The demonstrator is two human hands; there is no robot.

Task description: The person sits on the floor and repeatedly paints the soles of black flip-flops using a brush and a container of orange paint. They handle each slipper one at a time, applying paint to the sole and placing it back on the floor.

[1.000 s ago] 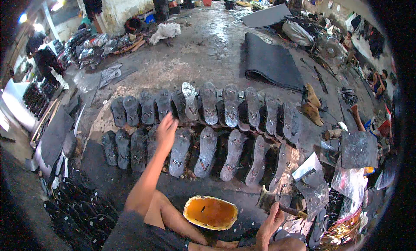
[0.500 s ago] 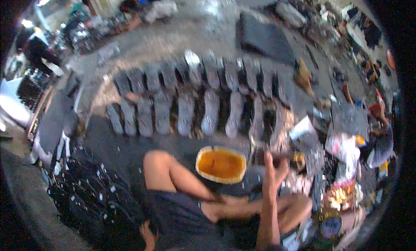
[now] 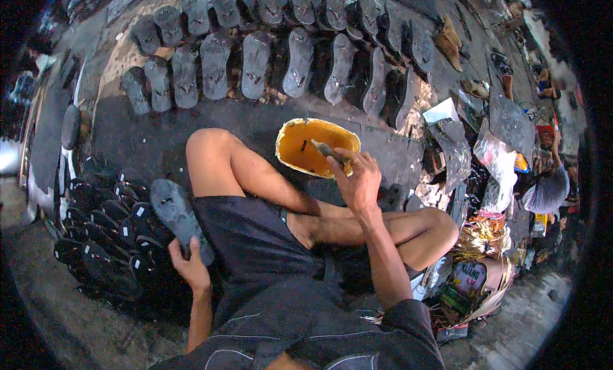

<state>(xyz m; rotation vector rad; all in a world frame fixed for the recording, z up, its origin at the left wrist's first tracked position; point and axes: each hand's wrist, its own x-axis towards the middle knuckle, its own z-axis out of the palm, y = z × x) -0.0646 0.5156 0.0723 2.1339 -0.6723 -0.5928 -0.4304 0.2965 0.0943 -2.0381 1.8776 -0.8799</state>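
Note:
My left hand [image 3: 188, 268] is closed on the lower end of a grey sandal sole [image 3: 174, 207], held upright beside my left thigh. My right hand [image 3: 359, 183] grips a short brush [image 3: 327, 151]. The brush hangs over the tub [image 3: 350, 134], a pale-rimmed container with amber liquid, probably glue, in it. My fingers cover part of the brush and of the tub's right side. Beyond the tub lie two rows of grey soles, the nearer one including a sole [image 3: 256, 67] in the middle.
Finished-looking black sandals [image 3: 102, 249] with small white tags are heaped at my left. My bare legs [image 3: 217, 156] are folded in front of me. At right lie a plastic bag [image 3: 498, 178], scraps, and a cardboard box [image 3: 479, 287]. Another person [image 3: 552, 185] sits at the far right.
The view has tipped down toward my lap. My left hand has come up and now shows a sole in it. My right hand has moved left over the tub, brush in fingers.

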